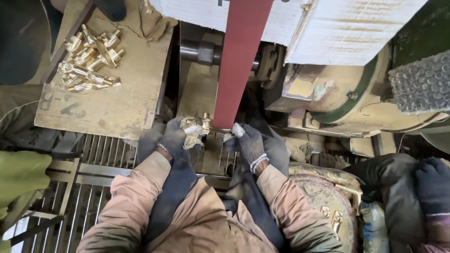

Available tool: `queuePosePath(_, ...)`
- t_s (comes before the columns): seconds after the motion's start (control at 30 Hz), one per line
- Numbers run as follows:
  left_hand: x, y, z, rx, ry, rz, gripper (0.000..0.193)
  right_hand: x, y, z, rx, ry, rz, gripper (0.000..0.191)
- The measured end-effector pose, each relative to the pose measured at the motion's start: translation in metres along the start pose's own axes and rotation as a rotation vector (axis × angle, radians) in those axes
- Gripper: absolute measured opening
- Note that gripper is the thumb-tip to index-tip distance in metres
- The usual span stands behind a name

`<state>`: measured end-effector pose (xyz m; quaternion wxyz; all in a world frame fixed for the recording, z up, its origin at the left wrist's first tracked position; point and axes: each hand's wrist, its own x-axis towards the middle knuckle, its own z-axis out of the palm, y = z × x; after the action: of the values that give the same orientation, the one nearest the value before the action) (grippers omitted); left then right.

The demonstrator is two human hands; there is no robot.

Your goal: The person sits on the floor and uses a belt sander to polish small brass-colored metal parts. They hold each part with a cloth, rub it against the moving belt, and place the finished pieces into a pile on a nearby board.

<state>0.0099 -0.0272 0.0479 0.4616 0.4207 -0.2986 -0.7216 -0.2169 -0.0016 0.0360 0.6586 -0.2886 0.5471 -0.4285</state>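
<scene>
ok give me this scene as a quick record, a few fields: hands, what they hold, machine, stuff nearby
left hand: gloved, gripping one end of a brass fitting
right hand: gloved, fingers on the fitting's other end
contact: fitting pressed against the red sanding belt
machine: dusty belt grinder housing to the right of the belt
nearby: pile of brass fittings on a cardboard sheet, upper left
floor: metal grating under the arms
other person: dark glove at right edge

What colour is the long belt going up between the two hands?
The belt is dark red, seen best in the head view.
</scene>
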Motion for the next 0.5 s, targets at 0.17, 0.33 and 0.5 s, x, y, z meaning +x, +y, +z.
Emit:
queuePosePath(0.17,0.011,-0.012,0.000,-0.007,0.069,-0.050,0.016,0.008,-0.004,0.002,0.060,0.028,0.099,0.033)
queuePosePath(0.33,0.014,-0.013,0.003,-0.053,0.101,-0.097,0.018,0.006,-0.005,0.002,0.047,0.042,0.088,0.032)
queuePosePath(0.5,-0.005,0.000,-0.004,-0.154,-0.031,-0.033,0.032,-0.015,0.002,0.001,-0.003,-0.023,-0.185,0.030)
